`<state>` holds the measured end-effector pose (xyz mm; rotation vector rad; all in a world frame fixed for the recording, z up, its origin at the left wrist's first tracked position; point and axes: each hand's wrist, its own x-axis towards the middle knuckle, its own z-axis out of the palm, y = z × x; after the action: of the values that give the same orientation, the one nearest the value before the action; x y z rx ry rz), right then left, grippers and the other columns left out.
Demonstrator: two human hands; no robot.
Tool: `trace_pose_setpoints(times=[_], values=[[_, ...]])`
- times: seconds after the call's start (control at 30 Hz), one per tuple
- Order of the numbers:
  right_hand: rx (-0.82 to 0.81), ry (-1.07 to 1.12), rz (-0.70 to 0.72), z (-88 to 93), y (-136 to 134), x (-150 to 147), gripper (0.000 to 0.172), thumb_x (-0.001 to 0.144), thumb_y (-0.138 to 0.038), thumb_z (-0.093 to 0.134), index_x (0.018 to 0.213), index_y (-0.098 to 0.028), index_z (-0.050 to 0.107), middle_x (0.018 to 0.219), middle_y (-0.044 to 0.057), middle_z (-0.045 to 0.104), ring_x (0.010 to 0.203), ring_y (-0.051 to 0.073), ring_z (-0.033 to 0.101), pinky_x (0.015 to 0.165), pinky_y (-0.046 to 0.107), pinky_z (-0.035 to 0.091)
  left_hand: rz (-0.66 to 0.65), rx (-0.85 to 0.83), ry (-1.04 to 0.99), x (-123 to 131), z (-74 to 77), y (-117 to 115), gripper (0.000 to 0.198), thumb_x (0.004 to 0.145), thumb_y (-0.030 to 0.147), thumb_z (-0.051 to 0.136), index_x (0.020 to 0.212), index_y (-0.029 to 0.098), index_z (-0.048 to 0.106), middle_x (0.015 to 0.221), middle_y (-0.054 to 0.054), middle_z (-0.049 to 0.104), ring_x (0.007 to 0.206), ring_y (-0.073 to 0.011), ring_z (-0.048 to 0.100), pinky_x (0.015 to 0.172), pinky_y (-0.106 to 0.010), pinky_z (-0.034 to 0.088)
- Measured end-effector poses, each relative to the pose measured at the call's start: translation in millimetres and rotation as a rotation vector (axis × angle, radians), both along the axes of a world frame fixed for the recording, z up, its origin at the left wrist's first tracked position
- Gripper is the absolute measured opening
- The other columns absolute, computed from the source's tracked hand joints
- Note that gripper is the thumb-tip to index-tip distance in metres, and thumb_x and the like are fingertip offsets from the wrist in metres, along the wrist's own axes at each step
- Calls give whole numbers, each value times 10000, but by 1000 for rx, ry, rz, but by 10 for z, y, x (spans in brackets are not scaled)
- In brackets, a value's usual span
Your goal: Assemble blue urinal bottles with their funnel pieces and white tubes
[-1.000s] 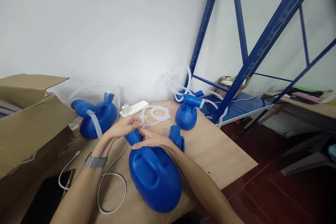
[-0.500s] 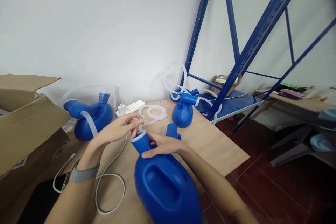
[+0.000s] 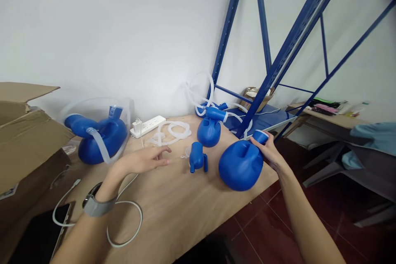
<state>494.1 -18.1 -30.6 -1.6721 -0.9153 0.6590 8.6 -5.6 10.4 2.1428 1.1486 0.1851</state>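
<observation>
My right hand [image 3: 269, 151] grips the neck of a round blue plastic bottle [image 3: 240, 165] that rests near the right edge of the wooden table [image 3: 173, 202]. My left hand [image 3: 145, 159] hovers just above the table's middle, fingers stretched out and holding nothing. A small blue funnel-like part [image 3: 197, 156] stands between the two hands. A coil of clear tubing [image 3: 171, 131] lies just beyond my left hand.
Two more blue bottles with clear hoses sit at the back left [image 3: 99, 136] and back middle [image 3: 209, 128]. A white power strip [image 3: 147, 126] lies by the wall. An open cardboard box [image 3: 24, 136] is at the left, a phone [image 3: 40, 237] and white cable [image 3: 123, 225] in front. Blue shelving [image 3: 278, 66] stands to the right.
My right hand has carried the blue bottle from in front of me to the table's right edge. My left hand let go of its neck and now is open over the table.
</observation>
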Motion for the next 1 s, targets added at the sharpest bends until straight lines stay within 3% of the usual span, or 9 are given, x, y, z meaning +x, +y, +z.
trace_pose_setpoints(times=[0.17,0.33,0.47,0.53,0.63,0.73,0.83,0.93,1.0], values=[[11,48,-308,-379,95,182,801,740,-524,865,1284,-278,332,1264,130,609,1071,265,694,887,421,664,-1,-43,5,159,-312,88,758,858,715,625,1393,180,658,1002,-99,773,893,-280,717,811,-335,509],[71,124,-225,-491,-70,158,781,694,-642,846,1167,-314,318,1015,7,623,901,212,685,751,390,657,22,2,-65,433,-505,50,924,850,734,663,1594,211,495,1499,-192,633,1317,-382,642,1073,-433,479],[82,-150,-165,-607,-388,7,968,603,-720,862,1285,-260,353,1031,40,606,929,271,681,825,479,633,22,121,-105,800,-752,-80,856,927,735,590,1663,358,365,1711,-136,402,1586,-409,341,1220,-555,350],[128,-364,-137,-679,-587,-189,927,698,-746,792,1340,-205,399,1038,75,611,936,298,674,888,533,606,38,170,-124,953,-909,-122,720,975,637,580,1628,366,440,1683,-147,439,1563,-415,380,1209,-589,366],[192,-564,154,-768,-839,-617,484,989,-613,548,1271,-220,559,1002,91,659,950,293,689,913,509,597,98,255,-242,1037,-1094,-109,569,969,360,586,1533,283,585,1512,-177,615,1334,-376,632,1128,-565,472],[186,-665,546,-815,-894,-1062,292,1045,-457,518,1208,-266,668,1104,110,714,1053,307,707,948,498,597,176,295,-411,924,-1150,-41,432,908,231,553,1292,227,751,1258,-131,772,1154,-308,727,1080,-491,532],[202,-644,671,-858,-705,-1414,400,1032,-418,563,1411,-296,600,1334,119,675,1272,323,643,1095,540,541,274,293,-463,708,-1110,-24,311,910,294,550,1081,226,801,1141,-106,816,1078,-292,758,1011,-456,585],[216,-496,661,-931,-380,-1701,747,954,-505,693,1605,-288,399,1531,147,546,1451,340,511,1215,578,432,396,288,-500,499,-1059,-105,345,934,417,550,1047,209,801,1158,-120,816,1055,-295,773,934,-441,626],[174,-300,625,-966,-164,-1874,982,894,-563,749,1676,-266,235,1558,182,500,1444,347,521,1183,580,463,498,274,-548,381,-1035,-182,390,927,488,581,1062,194,798,1152,-134,818,1034,-298,781,905,-437,638]])
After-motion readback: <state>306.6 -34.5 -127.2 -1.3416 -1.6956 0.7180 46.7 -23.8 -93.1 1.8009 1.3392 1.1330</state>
